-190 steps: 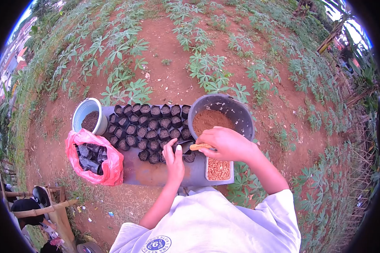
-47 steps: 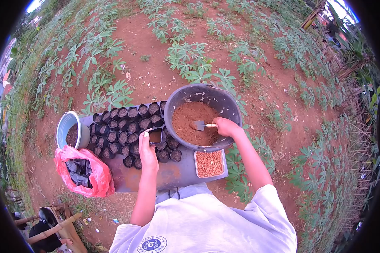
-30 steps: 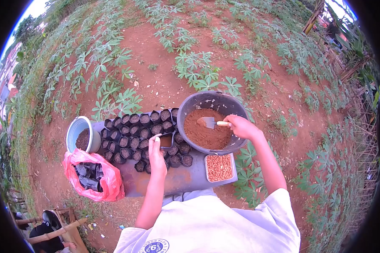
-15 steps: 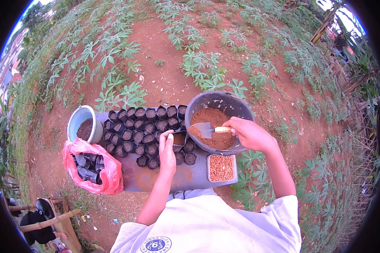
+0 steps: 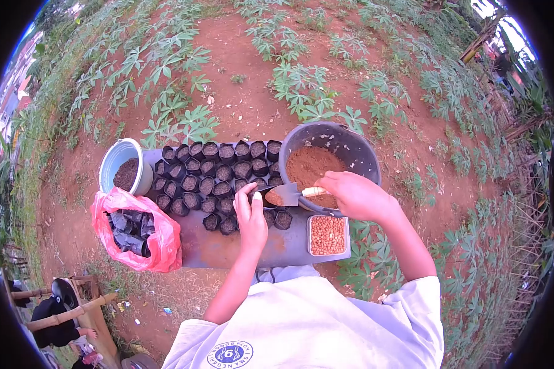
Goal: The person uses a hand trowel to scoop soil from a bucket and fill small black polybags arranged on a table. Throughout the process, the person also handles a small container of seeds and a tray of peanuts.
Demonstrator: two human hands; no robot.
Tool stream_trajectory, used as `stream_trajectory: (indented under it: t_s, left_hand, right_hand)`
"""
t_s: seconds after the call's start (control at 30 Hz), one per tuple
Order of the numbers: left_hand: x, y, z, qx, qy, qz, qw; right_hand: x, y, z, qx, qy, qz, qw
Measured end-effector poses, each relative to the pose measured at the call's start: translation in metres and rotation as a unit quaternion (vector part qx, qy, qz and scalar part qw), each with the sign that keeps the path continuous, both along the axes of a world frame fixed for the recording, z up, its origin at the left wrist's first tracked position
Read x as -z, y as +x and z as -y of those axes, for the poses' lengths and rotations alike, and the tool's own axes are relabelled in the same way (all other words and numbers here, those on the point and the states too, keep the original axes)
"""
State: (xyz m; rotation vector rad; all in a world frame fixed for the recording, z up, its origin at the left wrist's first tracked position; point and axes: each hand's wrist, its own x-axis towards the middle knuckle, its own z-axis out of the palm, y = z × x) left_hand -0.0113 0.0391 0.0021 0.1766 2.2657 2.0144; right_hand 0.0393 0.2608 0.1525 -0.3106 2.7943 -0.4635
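My right hand (image 5: 356, 198) is closed around the wooden handle of a small trowel (image 5: 291, 195). The trowel's metal blade points left, with reddish-brown soil by its tip. It lies over the mouth of a black plastic seedling bag (image 5: 266, 204), which my left hand (image 5: 252, 222) grips by its side. The blade and my fingers partly hide this bag. Behind my right hand stands a dark bucket (image 5: 366, 157) holding reddish-brown soil (image 5: 311, 163). Rows of soil-filled black seedling bags (image 5: 208, 167) stand left of and around my left hand.
On the table (image 5: 228, 252) are a clear tub of tan seeds or nuts (image 5: 327, 236), a pink plastic bag (image 5: 166, 237) with folded black bags, and a pale blue pail (image 5: 143, 175) of dark soil. Leafy plants (image 5: 298, 86) grow beyond. Another person (image 5: 55, 323) is at lower left.
The trowel has moved left from above the bucket's soil to the mouth of the held seedling bag. My left hand keeps its hold, and the view has shifted slightly.
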Motion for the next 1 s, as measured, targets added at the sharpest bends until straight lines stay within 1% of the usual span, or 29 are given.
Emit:
stream_trajectory:
  t_s: [0.1,0.17,0.2,0.27,0.33,0.4,0.47,0.5,0.53,0.57,0.6,0.7,0.73,0.8,0.83,0.9,1.0]
  left_hand:
    - [-0.004,0.003,0.001,-0.004,-0.005,-0.038,0.999]
    - [-0.008,0.005,0.002,-0.002,-0.014,-0.037,0.999]
    - [-0.009,0.006,0.003,0.005,-0.025,-0.034,0.999]
    - [-0.007,0.007,0.003,0.016,-0.029,-0.032,0.999]
    - [-0.004,0.007,0.003,0.019,-0.032,-0.031,0.999]
    - [0.002,0.008,0.003,0.001,-0.018,-0.038,0.999]
    - [0.008,0.009,0.006,-0.003,-0.011,-0.018,1.0]
    - [0.009,0.009,0.005,-0.004,-0.002,0.001,1.0]
    - [0.011,0.003,0.0,-0.008,0.005,-0.005,1.0]
    - [0.012,0.005,0.001,-0.003,0.017,0.019,1.0]
    - [0.012,0.006,0.001,0.002,0.029,0.038,0.999]
    - [0.014,0.01,0.0,0.008,0.013,0.03,0.999]
    - [0.013,0.01,-0.002,0.01,0.01,0.026,1.0]
    - [0.012,0.009,-0.007,0.009,0.016,0.03,0.999]
    - [0.008,0.012,-0.009,0.014,0.004,0.034,0.999]
    - [0.004,0.016,-0.016,0.024,-0.019,0.037,0.999]
    - [0.011,0.021,-0.032,0.028,-0.018,0.032,0.999]
  right_hand:
    - [-0.004,0.0,0.01,0.005,0.027,-0.014,1.0]
    - [-0.009,-0.002,0.016,-0.025,0.049,-0.022,0.998]
    - [-0.011,-0.001,0.022,-0.013,0.048,-0.021,0.999]
    - [-0.015,-0.002,0.034,-0.047,0.054,-0.045,0.996]
    - [-0.008,-0.004,0.04,-0.051,0.058,-0.058,0.995]
    - [-0.005,-0.009,0.047,-0.063,0.063,-0.072,0.993]
    - [-0.007,-0.014,0.053,-0.04,0.021,-0.074,0.996]
    - [-0.008,-0.017,0.054,-0.044,0.026,-0.073,0.996]
    - [-0.005,-0.024,0.053,-0.022,-0.013,-0.098,0.995]
    - [-0.002,-0.022,0.055,0.006,-0.059,-0.113,0.992]
    - [0.001,-0.02,0.057,0.008,-0.059,-0.114,0.992]
    - [0.017,-0.011,0.059,0.1,-0.198,-0.153,0.963]
    - [0.022,-0.007,0.06,0.1,-0.197,-0.156,0.963]
    - [0.029,0.0,0.058,0.171,-0.271,-0.161,0.933]
    - [0.035,0.004,0.056,0.172,-0.261,-0.2,0.929]
    - [0.039,0.011,0.049,0.169,-0.254,-0.217,0.927]
    - [0.037,0.019,0.033,0.163,-0.253,-0.243,0.922]
